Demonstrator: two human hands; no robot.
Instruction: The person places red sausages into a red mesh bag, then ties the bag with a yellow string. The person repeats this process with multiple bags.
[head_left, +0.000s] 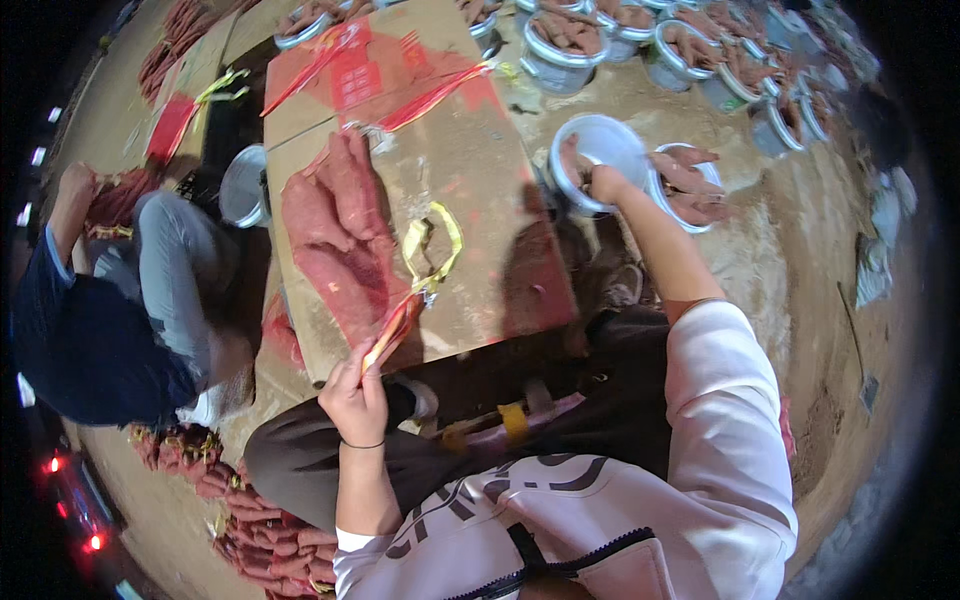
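My left hand (356, 401) grips the mouth of a red mesh bag (352, 292) by its red printed strip, with a yellow drawstring (456, 232) looped beside it. Several sweet potatoes (349, 187) fill the far end of the bag, which lies on a flattened cardboard sheet (480, 300). To the right, my right hand (609, 184) reaches inside a white plastic bucket (634, 142). A sweet potato (574, 161) leans in that bucket, close by my fingers. Those fingertips are hidden, so a grip cannot be made out.
A second bucket (709, 176) heaped with sweet potatoes stands just right. Several filled buckets (566, 60) crowd the far side. At left another person (97, 337) sits handling a red mesh bag (124, 199), near a white bucket (244, 187). Filled mesh bags (277, 544) lie at lower left.
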